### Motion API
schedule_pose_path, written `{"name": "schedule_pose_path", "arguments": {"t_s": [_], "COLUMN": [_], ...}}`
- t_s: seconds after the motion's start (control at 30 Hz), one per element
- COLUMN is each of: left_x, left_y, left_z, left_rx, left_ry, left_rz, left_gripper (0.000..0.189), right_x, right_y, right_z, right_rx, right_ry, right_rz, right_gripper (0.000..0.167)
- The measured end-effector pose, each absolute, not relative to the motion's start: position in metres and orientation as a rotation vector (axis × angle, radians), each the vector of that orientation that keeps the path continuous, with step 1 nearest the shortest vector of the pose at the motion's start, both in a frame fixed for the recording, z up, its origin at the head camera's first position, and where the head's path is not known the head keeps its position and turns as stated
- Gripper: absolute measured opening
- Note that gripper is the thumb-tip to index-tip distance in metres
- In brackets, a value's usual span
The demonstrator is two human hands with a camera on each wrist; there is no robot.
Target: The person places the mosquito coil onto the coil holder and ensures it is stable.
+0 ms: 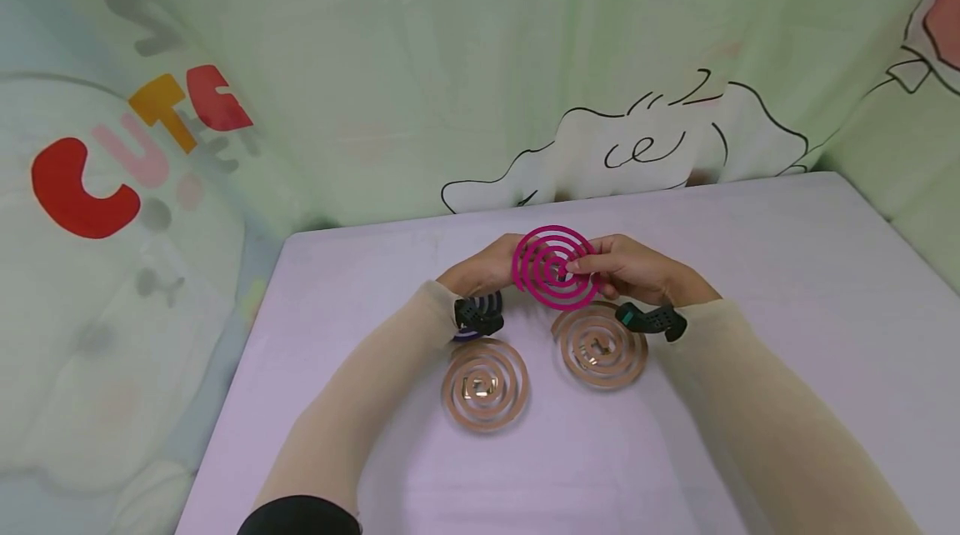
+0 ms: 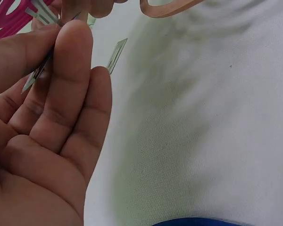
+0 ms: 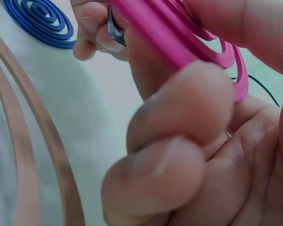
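Note:
A pink mosquito coil point(image 1: 547, 285) is raised above the table, facing the head camera. My right hand point(image 1: 645, 270) pinches it near its centre, the thumb on its front. Behind its left edge, my left hand point(image 1: 487, 267) is partly hidden. In the left wrist view, the left thumb and fingers pinch a thin metal coil stand point(image 2: 35, 77) close by the coil. Another slim metal part point(image 2: 117, 56) sticks out beyond the fingers; whether it belongs to the same stand I cannot tell.
Two brown coils, the left one point(image 1: 485, 427) and the right one point(image 1: 600, 385), lie nearer me with metal stands at their middles. A blue coil point(image 3: 56, 44) lies partly hidden under my left wrist. The pale table point(image 1: 750, 268) ends at a printed curtain point(image 1: 412, 60).

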State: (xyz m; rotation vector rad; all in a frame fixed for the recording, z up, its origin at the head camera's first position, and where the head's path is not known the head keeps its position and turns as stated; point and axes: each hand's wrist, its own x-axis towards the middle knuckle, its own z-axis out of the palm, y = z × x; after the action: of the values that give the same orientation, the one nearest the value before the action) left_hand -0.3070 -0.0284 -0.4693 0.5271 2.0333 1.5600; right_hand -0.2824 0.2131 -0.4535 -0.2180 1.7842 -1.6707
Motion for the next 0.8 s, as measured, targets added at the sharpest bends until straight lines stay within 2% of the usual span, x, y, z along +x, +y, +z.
{"name": "schedule_pose_path", "arguments": {"t_s": [0.4,0.63,0.8], "left_x": [-0.3078,-0.308,-0.3083], "left_y": [-0.0261,-0.0259,-0.0273], "left_z": [-0.4724,-0.4734,-0.4744], "left_rx": [0.53,0.511,0.473], "left_ry": [2.07,2.074,2.045], "left_rz": [1.59,1.582,1.588], "left_gripper": [0.012,0.015,0.017], "right_x": [-0.2822,-0.2821,-0.2815], "right_y": [0.2093,0.2058,0.2043], "right_z": [-0.4549,-0.4568,-0.4562], "right_rx": [-0.192,-0.176,-0.134], "right_ry": [1.765,1.769,1.772], "right_rz": [-1.754,-1.789,-1.815], "right_gripper": [0.004,0.01,0.008]}}
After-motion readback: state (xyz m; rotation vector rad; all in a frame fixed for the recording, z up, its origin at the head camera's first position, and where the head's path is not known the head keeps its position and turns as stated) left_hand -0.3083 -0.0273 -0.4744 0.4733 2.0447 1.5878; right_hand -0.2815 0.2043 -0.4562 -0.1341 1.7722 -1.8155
